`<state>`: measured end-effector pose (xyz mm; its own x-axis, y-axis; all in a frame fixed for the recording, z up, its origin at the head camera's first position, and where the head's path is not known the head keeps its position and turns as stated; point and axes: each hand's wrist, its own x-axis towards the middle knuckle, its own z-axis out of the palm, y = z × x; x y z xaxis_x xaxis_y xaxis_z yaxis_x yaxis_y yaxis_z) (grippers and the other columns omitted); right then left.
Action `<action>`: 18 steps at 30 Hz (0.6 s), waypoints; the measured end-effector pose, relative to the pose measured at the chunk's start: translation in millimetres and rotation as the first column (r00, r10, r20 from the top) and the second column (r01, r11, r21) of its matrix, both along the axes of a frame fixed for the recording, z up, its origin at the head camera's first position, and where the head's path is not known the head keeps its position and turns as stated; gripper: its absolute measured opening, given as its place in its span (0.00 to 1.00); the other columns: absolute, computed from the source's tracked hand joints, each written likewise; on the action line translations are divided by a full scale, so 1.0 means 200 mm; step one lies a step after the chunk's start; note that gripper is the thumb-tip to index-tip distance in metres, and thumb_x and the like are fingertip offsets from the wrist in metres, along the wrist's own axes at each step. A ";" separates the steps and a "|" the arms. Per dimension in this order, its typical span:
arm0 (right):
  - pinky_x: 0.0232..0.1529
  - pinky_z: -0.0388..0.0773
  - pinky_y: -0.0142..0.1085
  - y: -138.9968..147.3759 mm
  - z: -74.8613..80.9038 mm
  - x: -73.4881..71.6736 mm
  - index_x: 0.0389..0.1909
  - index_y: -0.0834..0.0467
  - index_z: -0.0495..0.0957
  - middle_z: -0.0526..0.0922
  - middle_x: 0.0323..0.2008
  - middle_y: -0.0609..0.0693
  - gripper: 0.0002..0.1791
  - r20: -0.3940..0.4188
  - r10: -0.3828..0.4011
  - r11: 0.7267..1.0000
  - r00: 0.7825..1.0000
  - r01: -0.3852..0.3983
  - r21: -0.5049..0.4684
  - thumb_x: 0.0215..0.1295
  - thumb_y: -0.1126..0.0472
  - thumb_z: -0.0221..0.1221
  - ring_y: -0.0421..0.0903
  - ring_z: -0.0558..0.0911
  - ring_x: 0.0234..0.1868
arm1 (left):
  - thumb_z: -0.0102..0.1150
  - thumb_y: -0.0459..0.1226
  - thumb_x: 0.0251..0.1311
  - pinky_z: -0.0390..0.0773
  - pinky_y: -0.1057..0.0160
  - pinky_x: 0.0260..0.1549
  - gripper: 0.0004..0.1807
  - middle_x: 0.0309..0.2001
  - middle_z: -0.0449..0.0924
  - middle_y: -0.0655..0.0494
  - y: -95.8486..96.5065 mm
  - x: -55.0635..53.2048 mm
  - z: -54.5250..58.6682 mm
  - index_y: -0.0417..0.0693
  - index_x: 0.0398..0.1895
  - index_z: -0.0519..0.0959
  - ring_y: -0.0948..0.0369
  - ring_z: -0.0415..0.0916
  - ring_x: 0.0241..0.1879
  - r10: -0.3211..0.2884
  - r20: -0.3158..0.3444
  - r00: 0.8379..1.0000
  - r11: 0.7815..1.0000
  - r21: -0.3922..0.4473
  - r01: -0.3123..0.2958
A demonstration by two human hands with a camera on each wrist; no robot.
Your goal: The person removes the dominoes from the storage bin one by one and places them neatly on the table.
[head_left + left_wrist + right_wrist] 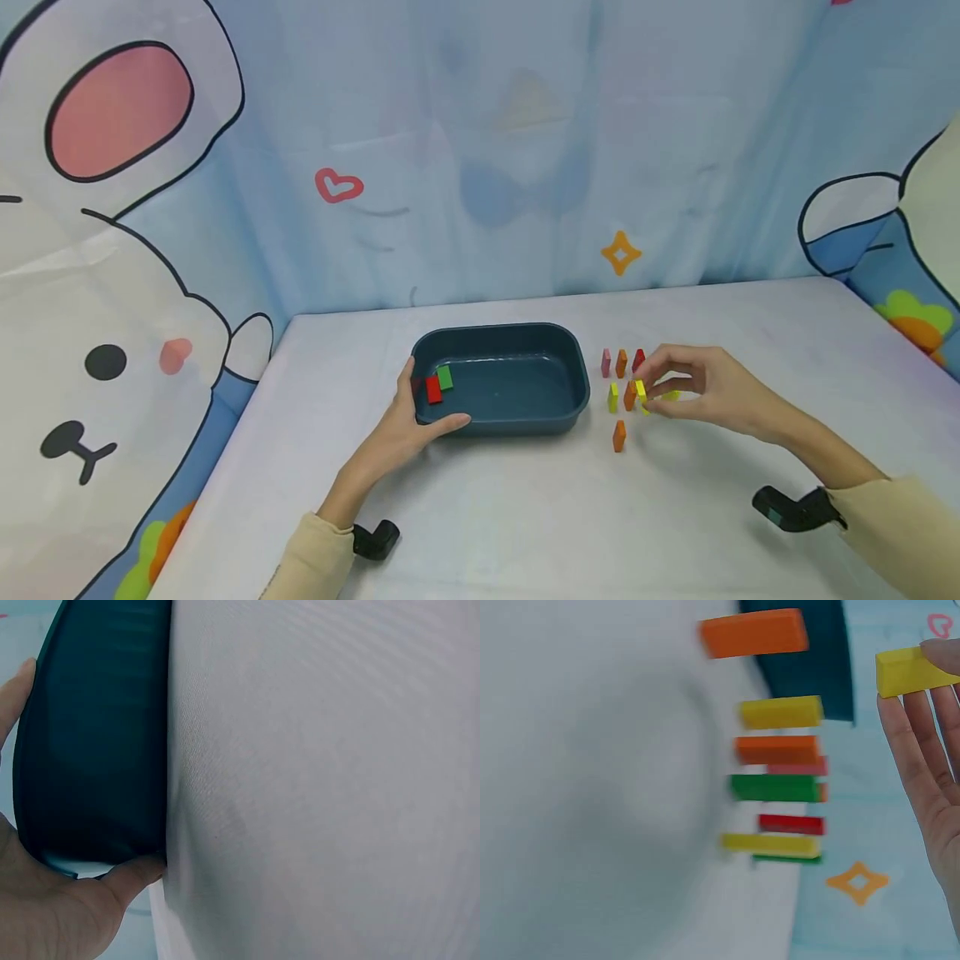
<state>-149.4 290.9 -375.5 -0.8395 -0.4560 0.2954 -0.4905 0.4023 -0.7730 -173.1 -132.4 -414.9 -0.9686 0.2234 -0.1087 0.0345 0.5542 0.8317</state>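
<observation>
A dark teal plastic basin sits on the table with a red block and a green block lying at its left end. My left hand grips that left end, thumb along the front wall and fingers at the side. To the right of the basin, my right hand pinches a yellow block between thumb and fingers, raised above the table. Near it stand several upright blocks, among them an orange block, a yellow block and a pink block. The right hand partly hides others.
In the right wrist view a green block and a red block stand among the group. A white cloth covers the table. Behind it hangs a blue cartoon-printed curtain.
</observation>
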 end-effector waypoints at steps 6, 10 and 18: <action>0.47 0.84 0.28 0.03 -0.12 0.07 0.46 0.61 0.82 0.85 0.42 0.50 0.16 0.035 -0.027 1.000 0.999 0.028 -0.002 0.58 0.73 0.74 0.40 0.84 0.44 | 0.73 0.63 0.55 0.55 0.33 0.74 0.72 0.85 0.38 0.42 0.00 0.00 0.00 0.54 0.86 0.29 0.43 0.43 0.82 -0.005 -0.003 1.000 1.000 0.001 0.005; 0.47 0.84 0.28 0.03 -0.16 0.08 0.45 0.62 0.82 0.83 0.42 0.51 0.17 0.051 -0.033 0.999 0.998 0.032 0.002 0.56 0.74 0.74 0.39 0.83 0.44 | 0.74 0.63 0.55 0.55 0.33 0.74 0.72 0.85 0.38 0.42 0.00 0.00 0.01 0.54 0.86 0.29 0.43 0.43 0.82 -0.002 -0.001 1.000 1.000 0.004 0.002; 0.44 0.85 0.29 0.03 -0.21 0.09 0.44 0.64 0.80 0.81 0.42 0.54 0.17 0.093 -0.037 0.999 0.995 0.035 0.019 0.54 0.75 0.73 0.38 0.82 0.43 | 0.74 0.63 0.55 0.55 0.33 0.74 0.73 0.85 0.39 0.42 0.00 0.01 0.00 0.53 0.86 0.30 0.43 0.43 0.82 -0.002 -0.003 1.000 1.000 -0.004 0.002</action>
<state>-131.4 296.2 -418.1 -0.8790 -0.4292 0.2078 -0.4018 0.4318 -0.8075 -172.1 -131.5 -414.1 -0.9685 0.2249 -0.1068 0.0380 0.5575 0.8293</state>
